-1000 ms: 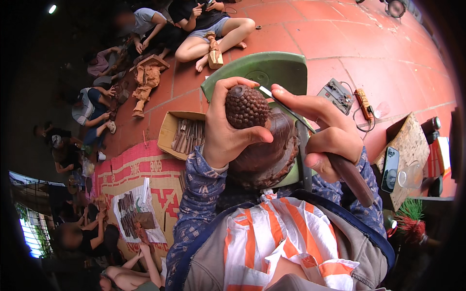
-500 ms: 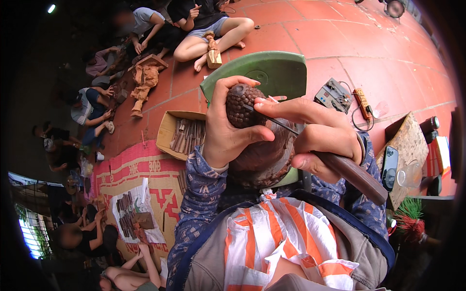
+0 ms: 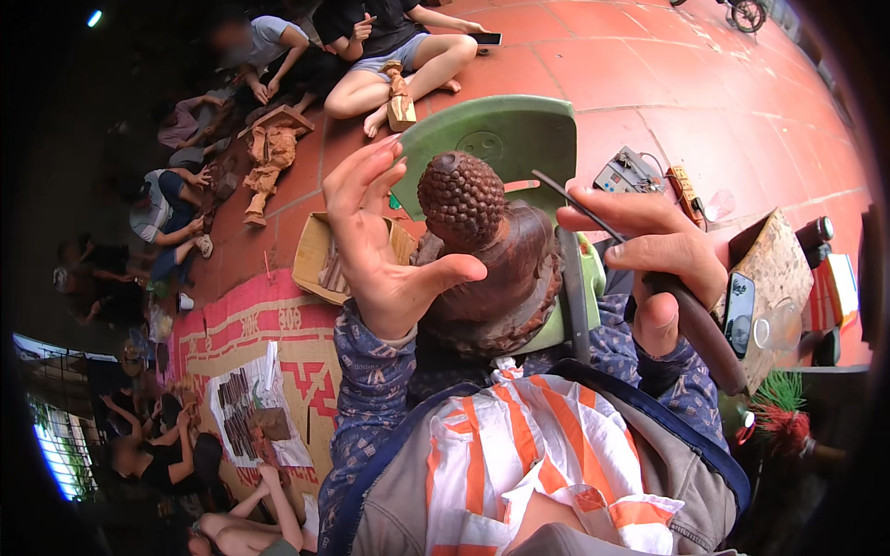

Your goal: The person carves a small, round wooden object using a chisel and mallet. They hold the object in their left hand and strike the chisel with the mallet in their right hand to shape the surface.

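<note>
A dark brown carved wooden statue (image 3: pixel 505 264), its head covered in rounded knobs, stands in front of me against a green plastic chair (image 3: pixel 533 125). My left hand (image 3: pixel 375 250) is open at the left of the statue's head, fingers spread and thumb stretched out by its shoulder. I cannot see it touching the wood. In my right hand (image 3: pixel 672 255) is a carving chisel (image 3: pixel 700 338) with a thick brown handle. Its thin dark blade points up and left, its tip off the head to the right.
A cardboard box (image 3: pixel 315 255) with tools is behind my left hand. More tools lie on white paper (image 3: pixel 301 435) over a patterned mat (image 3: pixel 222 320). At right are a grey device (image 3: pixel 630 173), a power strip (image 3: pixel 686 193) and a board (image 3: pixel 779 278) bearing a phone. Several people sit at left.
My left hand has let go of the statue's head and opened to the left. My right hand has drawn the chisel away from the head to the right.
</note>
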`<action>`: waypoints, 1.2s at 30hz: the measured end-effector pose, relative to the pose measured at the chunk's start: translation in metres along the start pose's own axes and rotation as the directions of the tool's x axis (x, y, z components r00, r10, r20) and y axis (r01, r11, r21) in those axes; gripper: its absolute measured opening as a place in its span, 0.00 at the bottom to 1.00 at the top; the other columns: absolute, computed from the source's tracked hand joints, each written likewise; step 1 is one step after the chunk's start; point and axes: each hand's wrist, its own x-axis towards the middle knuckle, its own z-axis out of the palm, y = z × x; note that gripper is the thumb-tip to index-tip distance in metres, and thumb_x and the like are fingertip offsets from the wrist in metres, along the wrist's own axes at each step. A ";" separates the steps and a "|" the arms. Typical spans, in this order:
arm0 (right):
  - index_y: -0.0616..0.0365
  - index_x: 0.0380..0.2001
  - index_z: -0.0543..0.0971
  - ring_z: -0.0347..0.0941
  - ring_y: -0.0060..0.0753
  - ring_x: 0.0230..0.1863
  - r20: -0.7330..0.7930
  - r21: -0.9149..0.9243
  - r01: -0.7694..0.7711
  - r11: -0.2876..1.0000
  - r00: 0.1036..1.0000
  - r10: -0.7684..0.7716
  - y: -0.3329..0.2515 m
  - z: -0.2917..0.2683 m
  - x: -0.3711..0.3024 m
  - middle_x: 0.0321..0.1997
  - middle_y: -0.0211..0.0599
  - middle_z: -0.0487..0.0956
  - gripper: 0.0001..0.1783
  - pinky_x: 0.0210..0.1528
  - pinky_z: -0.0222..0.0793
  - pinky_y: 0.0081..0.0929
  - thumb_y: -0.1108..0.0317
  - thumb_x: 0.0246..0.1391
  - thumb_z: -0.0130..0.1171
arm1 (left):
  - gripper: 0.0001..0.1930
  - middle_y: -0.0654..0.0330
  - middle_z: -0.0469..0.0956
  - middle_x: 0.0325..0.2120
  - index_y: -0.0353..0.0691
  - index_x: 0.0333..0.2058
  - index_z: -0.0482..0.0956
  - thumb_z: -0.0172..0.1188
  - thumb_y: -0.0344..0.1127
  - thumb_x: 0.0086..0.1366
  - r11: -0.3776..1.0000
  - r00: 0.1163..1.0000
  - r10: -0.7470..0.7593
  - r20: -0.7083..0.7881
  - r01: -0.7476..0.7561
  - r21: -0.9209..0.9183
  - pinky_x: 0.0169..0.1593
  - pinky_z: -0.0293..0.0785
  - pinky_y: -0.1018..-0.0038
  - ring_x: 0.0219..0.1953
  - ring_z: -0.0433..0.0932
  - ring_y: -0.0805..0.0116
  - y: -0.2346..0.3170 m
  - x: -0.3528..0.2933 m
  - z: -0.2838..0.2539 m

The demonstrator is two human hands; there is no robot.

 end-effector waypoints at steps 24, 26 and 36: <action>0.66 0.31 0.67 0.80 0.47 0.40 -0.068 0.201 -0.122 0.972 0.988 0.138 0.016 0.025 0.021 0.36 0.63 0.79 0.06 0.42 0.80 0.39 0.79 0.58 0.54 | 0.35 0.54 0.73 0.47 0.41 0.53 0.72 0.75 0.37 0.44 0.925 1.000 0.013 -0.019 -0.005 0.379 0.45 0.72 0.70 0.44 0.73 0.63 0.033 -0.021 0.002; 0.66 0.32 0.65 0.79 0.52 0.43 -0.043 0.168 -0.126 0.978 0.990 0.134 0.022 0.026 0.026 0.36 0.64 0.78 0.06 0.45 0.80 0.43 0.79 0.59 0.52 | 0.45 0.50 0.67 0.54 0.40 0.59 0.63 0.77 0.39 0.43 0.952 0.984 -0.174 0.038 0.158 0.263 0.51 0.70 0.67 0.49 0.72 0.60 0.025 -0.024 0.004; 0.65 0.35 0.61 0.77 0.61 0.45 0.034 0.159 -0.012 0.987 0.999 0.006 0.039 0.032 0.029 0.37 0.66 0.77 0.08 0.43 0.80 0.45 0.77 0.61 0.51 | 0.52 0.46 0.64 0.57 0.33 0.64 0.48 0.75 0.37 0.48 0.920 0.895 -0.392 0.212 0.383 0.083 0.59 0.67 0.66 0.57 0.69 0.56 0.008 -0.030 0.007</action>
